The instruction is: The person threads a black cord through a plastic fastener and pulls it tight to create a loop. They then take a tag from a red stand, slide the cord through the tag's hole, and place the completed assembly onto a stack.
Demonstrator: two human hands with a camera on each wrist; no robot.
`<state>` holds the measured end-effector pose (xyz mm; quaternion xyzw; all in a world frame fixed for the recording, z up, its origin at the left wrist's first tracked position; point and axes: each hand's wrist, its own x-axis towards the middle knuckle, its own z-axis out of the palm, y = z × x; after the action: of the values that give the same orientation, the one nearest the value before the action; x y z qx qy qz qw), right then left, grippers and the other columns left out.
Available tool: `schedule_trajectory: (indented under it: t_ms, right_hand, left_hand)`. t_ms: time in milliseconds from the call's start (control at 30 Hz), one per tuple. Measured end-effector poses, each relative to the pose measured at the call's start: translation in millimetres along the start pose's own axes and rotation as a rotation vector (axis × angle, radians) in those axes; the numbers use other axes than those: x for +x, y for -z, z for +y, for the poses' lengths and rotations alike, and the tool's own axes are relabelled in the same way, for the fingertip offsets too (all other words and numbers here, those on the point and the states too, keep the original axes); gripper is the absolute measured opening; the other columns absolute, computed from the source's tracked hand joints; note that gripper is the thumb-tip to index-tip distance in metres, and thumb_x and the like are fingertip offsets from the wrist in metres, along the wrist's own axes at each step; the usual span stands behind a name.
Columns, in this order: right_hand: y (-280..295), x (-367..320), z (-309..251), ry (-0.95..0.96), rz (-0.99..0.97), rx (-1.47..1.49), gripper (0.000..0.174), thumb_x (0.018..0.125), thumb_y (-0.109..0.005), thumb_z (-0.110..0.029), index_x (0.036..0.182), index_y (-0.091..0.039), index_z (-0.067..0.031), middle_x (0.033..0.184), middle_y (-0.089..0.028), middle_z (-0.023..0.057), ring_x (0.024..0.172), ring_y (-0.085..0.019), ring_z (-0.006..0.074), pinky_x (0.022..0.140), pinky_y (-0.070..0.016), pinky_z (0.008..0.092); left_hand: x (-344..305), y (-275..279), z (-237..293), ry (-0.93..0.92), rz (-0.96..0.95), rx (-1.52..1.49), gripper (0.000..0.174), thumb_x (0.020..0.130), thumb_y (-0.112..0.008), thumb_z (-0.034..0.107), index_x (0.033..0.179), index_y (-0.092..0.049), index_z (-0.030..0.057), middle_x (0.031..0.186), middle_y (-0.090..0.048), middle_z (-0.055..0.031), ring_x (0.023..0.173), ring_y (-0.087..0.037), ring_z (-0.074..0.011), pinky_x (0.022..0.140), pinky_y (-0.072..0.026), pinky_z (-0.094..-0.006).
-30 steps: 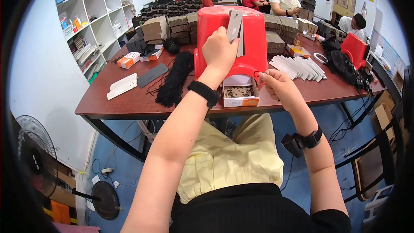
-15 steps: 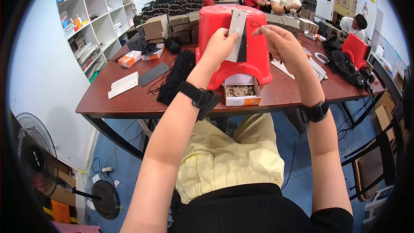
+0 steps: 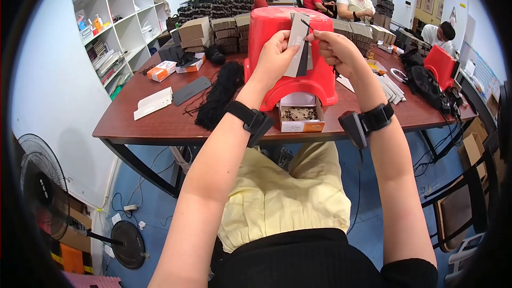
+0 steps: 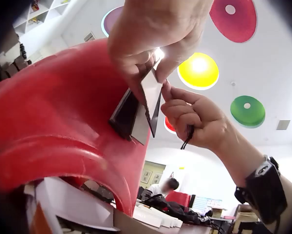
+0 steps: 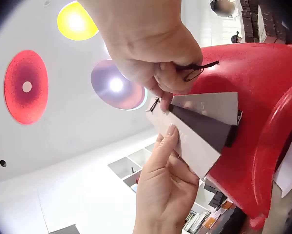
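Note:
My left hand point(image 3: 276, 58) pinches a small fan of grey and black tags point(image 3: 296, 44) in front of an upturned red plastic stool point(image 3: 266, 32). In the right wrist view the left thumb lies on the front light tag point(image 5: 191, 146), with a dark tag point(image 5: 199, 126) behind it. My right hand point(image 3: 341, 53) is at the tags' top end, its fingertips at a short black cord point(image 3: 306, 23). More black cord with a small pin point(image 5: 194, 73) sticks out of the right hand's curled fingers. Under the stool's arch is a box of small pins point(image 3: 300, 114).
Black cords point(image 3: 220, 96) lie in a bundle left of the stool, beside a dark tag point(image 3: 192, 90) and light tags point(image 3: 153, 103). More light tags point(image 3: 392, 88) lie to the right. Stacked brown bundles point(image 3: 194, 33) and other people are across the table point(image 3: 133, 122).
My right hand has risen from beside the pin box to the top of the tags, bringing the black cord against them. The tags in my left hand have fanned apart and tilted.

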<state>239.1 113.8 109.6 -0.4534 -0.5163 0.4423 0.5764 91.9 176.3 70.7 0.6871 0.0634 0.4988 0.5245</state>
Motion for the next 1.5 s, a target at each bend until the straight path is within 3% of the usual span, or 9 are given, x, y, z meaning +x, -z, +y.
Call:
schedule_trajectory:
  t_ms: [367, 600, 733, 1033, 1133, 1200, 1300, 1333, 1500]
  right_hand:
    - [5, 9, -3, 0.005, 0.048, 0.068, 0.025, 0.083, -0.045, -0.029, 0.09, -0.052, -0.0058, 0.053, -0.032, -0.0067, 0.039, -0.022, 0.0005, 0.032, -0.0129, 0.0143]
    - [9, 20, 6, 0.041, -0.014, 0.002, 0.017, 0.082, -0.044, -0.02, 0.076, -0.054, -0.0072, 0.054, -0.035, -0.0065, 0.041, -0.024, 0.0016, 0.034, -0.0143, 0.0171]
    - [3, 15, 3, 0.076, -0.004, -0.034, 0.02, 0.083, -0.043, -0.022, 0.081, -0.057, -0.007, 0.055, -0.039, -0.0062, 0.041, -0.025, 0.0015, 0.034, -0.0143, 0.0169]
    - [-7, 14, -9, 0.056, 0.043, -0.185, 0.035, 0.082, -0.043, -0.038, 0.086, -0.057, -0.0065, 0.065, -0.048, -0.0061, 0.042, -0.029, -0.0012, 0.034, -0.0155, 0.0138]
    - [-4, 1, -8, 0.07, 0.024, -0.154, 0.035, 0.082, -0.043, -0.038, 0.088, -0.056, -0.0063, 0.064, -0.048, -0.005, 0.043, -0.031, -0.0015, 0.034, -0.0168, 0.0129]
    - [-7, -15, -5, 0.135, 0.047, -0.22, 0.033, 0.083, -0.041, -0.036, 0.09, -0.056, -0.006, 0.066, -0.05, -0.0034, 0.045, -0.034, -0.0012, 0.035, -0.0184, 0.0122]
    - [-21, -55, -10, 0.229, -0.067, -0.338, 0.032, 0.085, -0.039, -0.032, 0.091, -0.055, -0.0045, 0.07, -0.053, -0.0019, 0.047, -0.037, -0.0002, 0.037, -0.0237, 0.0124]
    - [-22, -65, -12, 0.259, -0.136, -0.413, 0.031, 0.085, -0.04, -0.03, 0.09, -0.055, -0.0025, 0.074, -0.055, 0.0003, 0.052, -0.042, 0.0015, 0.041, -0.0314, 0.0134]
    - [-29, -89, -8, 0.443, -0.219, -0.584, 0.027, 0.083, -0.046, -0.024, 0.091, -0.055, -0.0001, 0.08, -0.055, 0.0024, 0.073, -0.05, 0.0058, 0.061, -0.0414, 0.0181]
  left_hand:
    - [8, 29, 19, -0.109, -0.123, 0.139, 0.036, 0.078, -0.05, 0.004, 0.113, -0.043, -0.0028, 0.098, -0.055, -0.0067, 0.084, -0.052, -0.0075, 0.075, -0.0406, -0.0193]
    - [20, 26, 53, 0.038, -0.307, 0.234, 0.039, 0.074, -0.056, 0.005, 0.11, -0.045, -0.0026, 0.094, -0.055, -0.0055, 0.079, -0.054, -0.0084, 0.069, -0.0442, -0.0206]
    - [5, 28, 48, 0.075, -0.372, 0.349, 0.032, 0.073, -0.054, -0.001, 0.105, -0.049, -0.0026, 0.094, -0.055, -0.0044, 0.081, -0.052, -0.0082, 0.071, -0.043, -0.021]
    - [-27, 28, 38, 0.145, -0.266, 0.293, 0.029, 0.074, -0.05, -0.004, 0.103, -0.051, -0.0044, 0.09, -0.057, -0.0054, 0.08, -0.053, -0.0084, 0.072, -0.0429, -0.0207]
    - [-36, 28, 38, 0.068, -0.186, 0.33, 0.028, 0.073, -0.048, -0.005, 0.101, -0.053, -0.0031, 0.09, -0.058, -0.0055, 0.08, -0.054, -0.0095, 0.072, -0.043, -0.0213]
    - [-47, 27, 39, -0.323, -0.109, 0.662, 0.029, 0.072, -0.045, -0.007, 0.098, -0.055, -0.0008, 0.089, -0.059, -0.0088, 0.078, -0.057, -0.0155, 0.071, -0.044, -0.0242]
    - [-73, 20, 55, -0.449, -0.095, 0.944, 0.029, 0.07, -0.044, -0.007, 0.095, -0.056, 0.0007, 0.087, -0.058, -0.0131, 0.077, -0.057, -0.0239, 0.07, -0.0447, -0.0277]
    - [-78, 19, 52, -0.641, -0.038, 1.016, 0.029, 0.066, -0.047, -0.001, 0.091, -0.058, 0.0083, 0.081, -0.057, -0.0069, 0.068, -0.056, -0.0233, 0.06, -0.046, -0.0298]
    - [-105, 8, 66, -0.728, -0.099, 1.059, 0.028, 0.065, -0.048, 0.001, 0.089, -0.059, 0.0073, 0.082, -0.058, -0.0057, 0.068, -0.057, -0.0206, 0.058, -0.046, -0.0282]
